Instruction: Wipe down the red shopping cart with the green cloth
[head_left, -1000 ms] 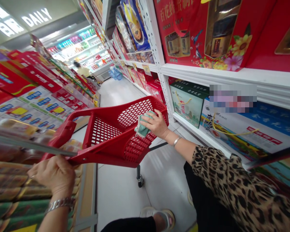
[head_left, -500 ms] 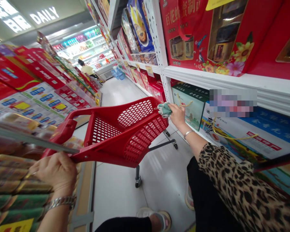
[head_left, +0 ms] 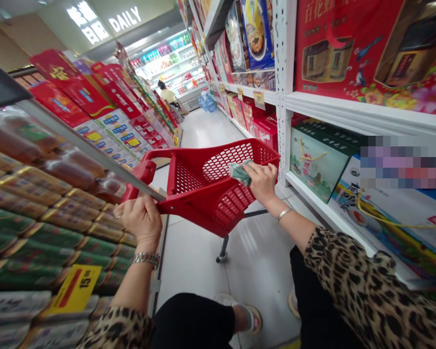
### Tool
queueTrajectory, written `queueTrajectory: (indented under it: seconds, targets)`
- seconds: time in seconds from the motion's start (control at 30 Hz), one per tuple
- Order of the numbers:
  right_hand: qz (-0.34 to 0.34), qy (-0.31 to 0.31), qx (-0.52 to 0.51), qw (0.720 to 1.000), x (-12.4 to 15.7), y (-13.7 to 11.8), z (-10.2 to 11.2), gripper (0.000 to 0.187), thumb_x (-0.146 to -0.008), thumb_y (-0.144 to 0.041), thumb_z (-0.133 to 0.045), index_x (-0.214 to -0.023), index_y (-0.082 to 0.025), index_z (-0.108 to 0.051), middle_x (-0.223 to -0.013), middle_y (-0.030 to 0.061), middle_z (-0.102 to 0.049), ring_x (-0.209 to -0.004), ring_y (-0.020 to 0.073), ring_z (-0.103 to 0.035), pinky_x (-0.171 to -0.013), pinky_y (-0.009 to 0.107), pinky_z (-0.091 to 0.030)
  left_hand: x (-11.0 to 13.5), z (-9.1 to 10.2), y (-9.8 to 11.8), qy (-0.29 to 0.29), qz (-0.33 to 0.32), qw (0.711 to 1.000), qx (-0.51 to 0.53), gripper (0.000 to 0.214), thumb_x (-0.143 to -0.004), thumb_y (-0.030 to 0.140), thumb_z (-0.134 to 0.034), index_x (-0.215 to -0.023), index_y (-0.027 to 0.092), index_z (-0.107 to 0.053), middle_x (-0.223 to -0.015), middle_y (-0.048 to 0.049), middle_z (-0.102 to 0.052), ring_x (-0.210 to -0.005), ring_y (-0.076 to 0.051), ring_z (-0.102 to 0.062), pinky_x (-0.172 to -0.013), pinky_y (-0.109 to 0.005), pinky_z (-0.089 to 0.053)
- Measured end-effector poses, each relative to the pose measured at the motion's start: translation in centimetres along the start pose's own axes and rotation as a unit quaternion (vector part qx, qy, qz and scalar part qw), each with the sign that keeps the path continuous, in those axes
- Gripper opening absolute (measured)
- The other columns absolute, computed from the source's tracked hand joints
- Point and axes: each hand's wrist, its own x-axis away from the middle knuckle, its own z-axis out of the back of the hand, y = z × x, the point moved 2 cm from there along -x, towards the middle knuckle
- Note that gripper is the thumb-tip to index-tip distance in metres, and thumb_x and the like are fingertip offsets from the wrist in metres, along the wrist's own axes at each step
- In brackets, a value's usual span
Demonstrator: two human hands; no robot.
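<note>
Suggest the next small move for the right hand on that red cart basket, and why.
Probably slide the green cloth along the rim of the red basket: the right hand has it pressed against the rim there, while the left hand grips the basket's near end, which should hold it steady.

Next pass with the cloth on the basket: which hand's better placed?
Right, most likely. The right hand holds the green cloth against the red basket, while the left hand is occupied gripping the basket's near end.
</note>
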Motion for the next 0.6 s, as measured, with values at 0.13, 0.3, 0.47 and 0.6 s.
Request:
queueTrajectory:
  seconds: [0.13, 0.3, 0.47, 0.6]
  targets:
    - [0.024, -0.092, -0.022, 0.995, 0.6, -5.4, -0.5, 0.042, -0.099, -0.009, -0.054, -0.131, -0.031, -0.070, -0.133, 0.0050, -0.072, -0.107, 0.0241, -0.057, -0.109, 0.050, -0.028, 0.3, 0.2, 0.5, -0.026, 0.007, 1.000, -0.009, 0.042, -0.097, 0.042, -0.037, -0.059, 0.025, -0.048, -0.066, -0.0066, -0.050, -0.080, -0.026, -0.049, -0.100, -0.049, -0.033]
    - [0.062, -0.110, -0.052, 0.991, 1.2, -10.9, -0.7, 0.041, -0.100, -0.012, -0.057, -0.134, -0.033, -0.068, -0.137, 0.0016, -0.070, -0.110, 0.0224, -0.056, -0.111, 0.047, -0.029, 0.5, 0.1, 1.1, -0.037, 0.020, 0.999, -0.019, 0.041, -0.097, 0.044, -0.038, -0.061, 0.025, -0.047, -0.068, -0.0056, -0.049, -0.080, -0.024, -0.048, -0.104, -0.048, -0.033]
    - [0.079, -0.089, -0.076, 0.990, 1.6, -14.6, -1.1, 0.039, -0.101, -0.014, -0.059, -0.133, -0.035, -0.069, -0.136, 0.0001, -0.070, -0.114, 0.0221, -0.055, -0.111, 0.045, -0.029, 0.6, 0.1, 1.4, -0.041, 0.030, 0.998, -0.030, 0.041, -0.097, 0.042, -0.039, -0.062, 0.024, -0.051, -0.068, -0.0056, -0.050, -0.080, -0.025, -0.048, -0.103, -0.050, -0.033]
    - [0.119, -0.045, -0.091, 0.988, 1.9, -17.3, -0.8, 0.032, -0.103, -0.022, -0.061, -0.129, -0.038, -0.071, -0.134, -0.0017, -0.072, -0.115, 0.0219, -0.055, -0.113, 0.047, -0.028, 0.9, 0.5, 1.6, -0.046, 0.023, 0.998, -0.039, 0.040, -0.097, 0.037, -0.037, -0.068, 0.022, -0.060, -0.073, -0.0071, -0.057, -0.082, -0.026, -0.051, -0.102, -0.050, -0.034]
